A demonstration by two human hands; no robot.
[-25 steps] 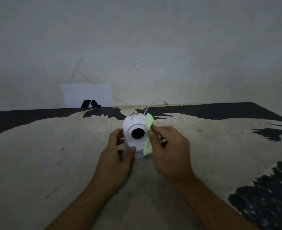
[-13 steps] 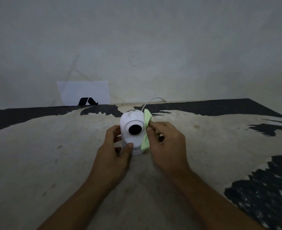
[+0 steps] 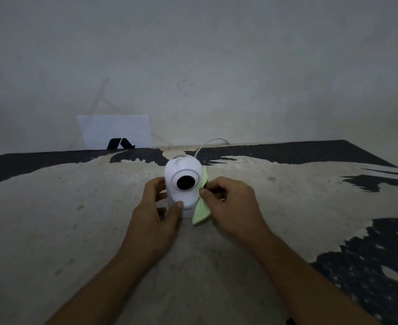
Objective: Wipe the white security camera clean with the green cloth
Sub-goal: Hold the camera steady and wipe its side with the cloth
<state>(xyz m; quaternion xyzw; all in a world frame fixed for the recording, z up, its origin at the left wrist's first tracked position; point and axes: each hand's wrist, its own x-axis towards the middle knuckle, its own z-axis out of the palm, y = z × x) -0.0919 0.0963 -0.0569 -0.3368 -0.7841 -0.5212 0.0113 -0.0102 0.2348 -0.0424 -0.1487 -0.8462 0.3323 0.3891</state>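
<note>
Camera (image 3: 183, 184) held upright; green cloth (image 3: 201, 208) against side.

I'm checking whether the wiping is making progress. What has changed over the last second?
Little. The right hand has slid the green cloth slightly down the side of the white security camera; more cloth now hangs by its base. The left hand still steadies the camera, which stands upright in place; the smudge on top remains.
</note>
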